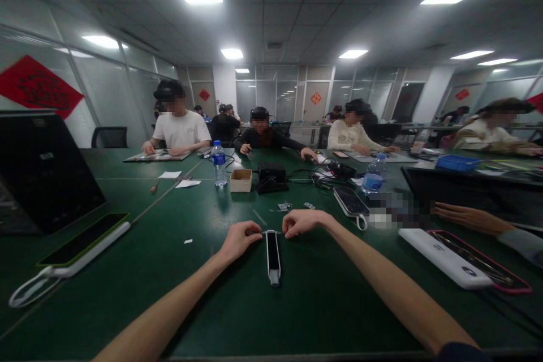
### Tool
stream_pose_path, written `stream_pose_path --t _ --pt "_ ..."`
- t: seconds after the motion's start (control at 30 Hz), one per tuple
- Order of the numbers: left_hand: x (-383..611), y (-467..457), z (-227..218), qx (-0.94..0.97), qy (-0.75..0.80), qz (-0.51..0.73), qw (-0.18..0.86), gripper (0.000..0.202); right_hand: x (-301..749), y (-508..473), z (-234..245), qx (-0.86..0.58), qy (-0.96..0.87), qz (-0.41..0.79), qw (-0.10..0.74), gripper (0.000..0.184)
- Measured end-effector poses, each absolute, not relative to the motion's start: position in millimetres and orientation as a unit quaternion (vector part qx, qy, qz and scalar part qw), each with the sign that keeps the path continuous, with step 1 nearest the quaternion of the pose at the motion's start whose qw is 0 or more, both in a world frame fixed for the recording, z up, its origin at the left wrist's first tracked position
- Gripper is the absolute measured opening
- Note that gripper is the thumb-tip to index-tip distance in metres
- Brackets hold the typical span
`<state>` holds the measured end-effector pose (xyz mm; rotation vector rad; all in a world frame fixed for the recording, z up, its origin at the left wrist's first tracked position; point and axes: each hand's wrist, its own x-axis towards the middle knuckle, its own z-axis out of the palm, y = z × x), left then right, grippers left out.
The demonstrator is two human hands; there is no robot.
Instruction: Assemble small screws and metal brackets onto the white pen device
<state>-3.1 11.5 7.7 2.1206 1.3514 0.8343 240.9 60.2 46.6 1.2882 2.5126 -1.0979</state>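
Observation:
A slim, long device with a black top, white edges and a grey near end (274,254) lies on the green table in front of me, pointing towards me. My left hand (240,239) is at the left of its far end, thumb and index finger pinched together. On the other side my right hand (303,222) bends over with its fingers closed in a pinch. A faint thin line runs across the device's far end between the fingertips; what the fingers grip is too small to make out. Small silvery pieces (285,206) lie just beyond my hands.
A small cardboard box (241,181), a water bottle (219,164) and black cables (328,178) are farther back. On the left lies a phone with a green rim (85,237); on the right, a white power bank (445,258) beside another person's hand (470,218). Several people sit opposite.

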Motion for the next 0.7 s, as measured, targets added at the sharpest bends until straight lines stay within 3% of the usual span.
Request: stream_pose_path --t 0.7 --pt "0 12 6 0.787 0.465 0.335 0.228 0.016 227 62 39 0.406 0.851 -0.332 0.012 0.021"
